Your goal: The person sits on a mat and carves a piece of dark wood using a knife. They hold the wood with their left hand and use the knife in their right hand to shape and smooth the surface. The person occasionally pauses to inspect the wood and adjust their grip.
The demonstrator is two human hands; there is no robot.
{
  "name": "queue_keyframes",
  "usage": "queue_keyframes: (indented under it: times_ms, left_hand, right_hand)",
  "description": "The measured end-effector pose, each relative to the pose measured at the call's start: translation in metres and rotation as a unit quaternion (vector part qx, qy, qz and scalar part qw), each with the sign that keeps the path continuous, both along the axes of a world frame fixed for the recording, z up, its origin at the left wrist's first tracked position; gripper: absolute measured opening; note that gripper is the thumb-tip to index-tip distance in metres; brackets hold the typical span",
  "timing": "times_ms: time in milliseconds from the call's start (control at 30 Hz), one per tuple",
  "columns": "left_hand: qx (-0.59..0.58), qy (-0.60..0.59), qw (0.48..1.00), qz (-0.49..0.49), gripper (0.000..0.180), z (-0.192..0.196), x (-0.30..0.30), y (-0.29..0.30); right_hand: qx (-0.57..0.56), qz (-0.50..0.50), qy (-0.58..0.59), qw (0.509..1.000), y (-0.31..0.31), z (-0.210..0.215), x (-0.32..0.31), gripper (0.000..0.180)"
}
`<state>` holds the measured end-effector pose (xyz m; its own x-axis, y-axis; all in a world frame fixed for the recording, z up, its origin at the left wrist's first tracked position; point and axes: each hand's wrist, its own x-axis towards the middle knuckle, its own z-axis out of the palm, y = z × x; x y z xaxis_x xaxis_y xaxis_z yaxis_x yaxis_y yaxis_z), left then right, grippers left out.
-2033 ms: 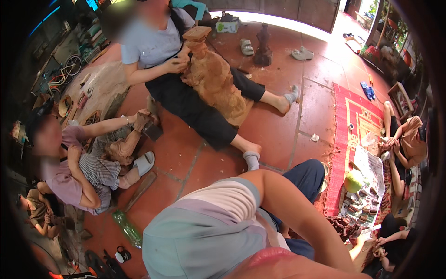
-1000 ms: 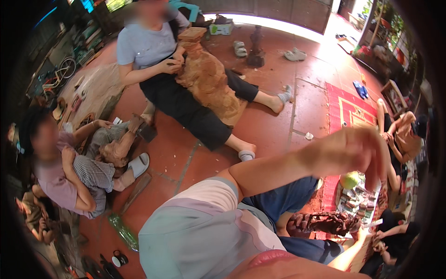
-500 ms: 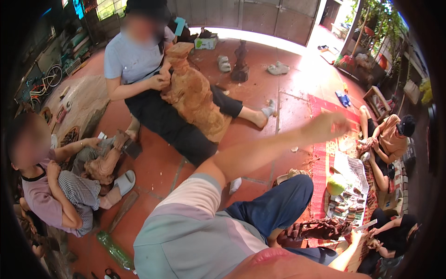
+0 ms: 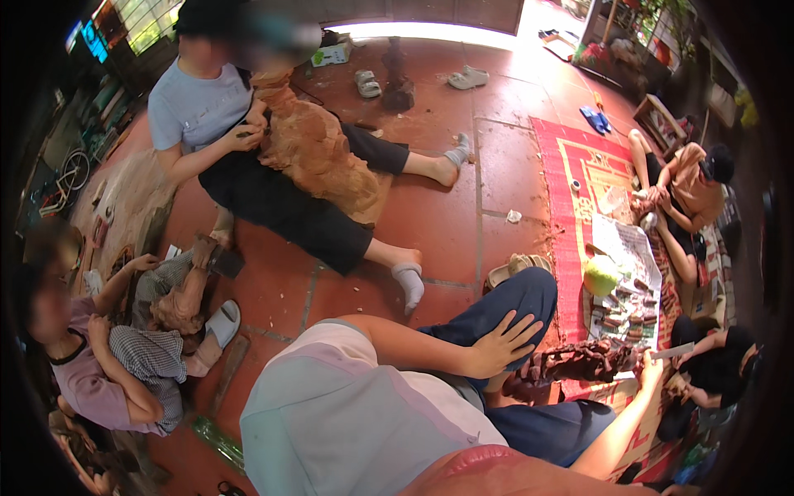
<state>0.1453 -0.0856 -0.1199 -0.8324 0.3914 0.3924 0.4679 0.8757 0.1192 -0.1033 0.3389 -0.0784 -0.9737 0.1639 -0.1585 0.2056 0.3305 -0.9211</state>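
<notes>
we see the left hand resting on the raised knee, grip empty, fingers spread wide. dark carving lies between the legs and the right hand. pale flat strip juts beside that hand; how closed its grip is, and on what, we cannot tell.

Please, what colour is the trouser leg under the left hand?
Dark blue; the trouser leg shows best in the head view.
</notes>
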Motion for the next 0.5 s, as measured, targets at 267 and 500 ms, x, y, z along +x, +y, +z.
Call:
queue_keyframes:
  times_ms: [267,500]
  left_hand:
    - [0.204,-0.337,0.894,-0.214,0.069,0.024,-0.046,0.052]
    - [0.602,-0.347,0.682,-0.229,0.098,0.094,-0.114,0.095]
  right_hand:
    - [-0.056,-0.027,0.176,0.982,0.003,0.046,0.052,0.009]
    - [-0.182,-0.06,0.26,0.946,-0.063,0.119,0.1,0.008]
